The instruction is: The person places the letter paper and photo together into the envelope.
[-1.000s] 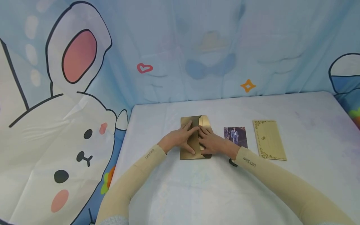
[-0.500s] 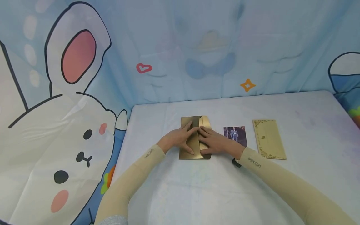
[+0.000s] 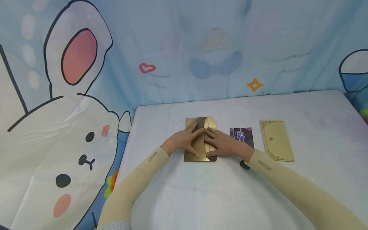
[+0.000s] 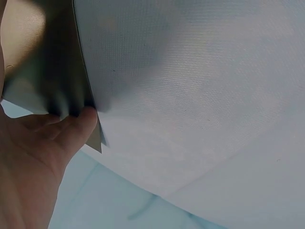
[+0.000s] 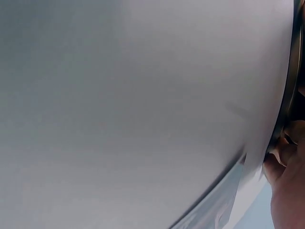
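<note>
A gold envelope (image 3: 189,156) lies on the white table, its folded flap (image 3: 212,122) along the right side. My left hand (image 3: 184,140) rests across the envelope's body with fingers and thumb spread. On the flap rests my right hand (image 3: 224,145), fingers extended and pointing left, close to the left fingertips. In the left wrist view, the left hand's (image 4: 43,152) fingertips lie on the shiny envelope (image 4: 57,67) near its corner. The right wrist view catches only part of the right hand (image 5: 290,176), at the envelope's (image 5: 287,95) dark edge.
A small photo (image 3: 242,135) of a standing person lies right of the envelope, partly covered by the right wrist. Farther right lies a second gold envelope or card (image 3: 277,140) with an ornamental border. A blue printed curtain (image 3: 172,48) hangs behind the table (image 3: 184,198).
The right wrist has shifted slightly to the right while its fingers stay on the flap. The left hand keeps its place on the envelope. The head view has tilted a little.
</note>
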Action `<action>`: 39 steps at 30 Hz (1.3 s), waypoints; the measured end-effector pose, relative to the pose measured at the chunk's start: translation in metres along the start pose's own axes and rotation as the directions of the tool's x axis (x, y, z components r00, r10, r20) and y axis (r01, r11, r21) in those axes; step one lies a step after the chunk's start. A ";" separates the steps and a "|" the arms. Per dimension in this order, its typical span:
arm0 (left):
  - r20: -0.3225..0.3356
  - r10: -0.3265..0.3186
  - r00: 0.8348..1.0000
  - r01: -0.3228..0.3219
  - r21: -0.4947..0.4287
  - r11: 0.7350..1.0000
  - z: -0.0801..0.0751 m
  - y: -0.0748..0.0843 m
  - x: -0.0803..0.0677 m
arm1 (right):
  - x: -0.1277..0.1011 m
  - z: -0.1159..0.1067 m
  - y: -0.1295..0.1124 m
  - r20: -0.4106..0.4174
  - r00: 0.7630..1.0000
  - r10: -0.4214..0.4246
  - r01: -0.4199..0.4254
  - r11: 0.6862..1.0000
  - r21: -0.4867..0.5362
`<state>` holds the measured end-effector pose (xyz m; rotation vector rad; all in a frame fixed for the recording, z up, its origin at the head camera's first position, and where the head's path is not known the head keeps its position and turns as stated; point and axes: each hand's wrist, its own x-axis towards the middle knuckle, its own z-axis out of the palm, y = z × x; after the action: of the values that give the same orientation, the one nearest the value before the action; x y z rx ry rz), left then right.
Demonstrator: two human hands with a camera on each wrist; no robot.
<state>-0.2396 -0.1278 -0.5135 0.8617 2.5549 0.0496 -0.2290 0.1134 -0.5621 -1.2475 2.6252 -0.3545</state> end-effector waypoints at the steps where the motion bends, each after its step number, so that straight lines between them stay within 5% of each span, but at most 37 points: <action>1: 0.003 -0.004 1.000 0.004 0.005 1.000 0.000 0.000 0.000 | -0.001 -0.001 0.000 0.003 1.000 0.010 -0.010 1.000 0.006; 11: -0.003 0.016 1.000 -0.016 0.040 0.999 0.000 0.000 0.003 | -0.009 -0.005 -0.001 0.020 0.998 0.066 -0.067 0.996 0.056; 28: 0.002 0.016 1.000 -0.017 0.102 0.995 -0.003 0.003 0.002 | -0.018 -0.007 0.000 -0.009 0.999 0.043 -0.042 0.997 0.060; 39: 0.013 0.004 1.000 -0.004 0.037 0.999 -0.004 0.003 0.000 | -0.018 -0.007 0.002 -0.008 0.999 0.048 -0.048 0.997 0.060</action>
<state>-0.2393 -0.1248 -0.5089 0.8778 2.5493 -0.0016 -0.2214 0.1299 -0.5548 -1.1649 2.6274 -0.4285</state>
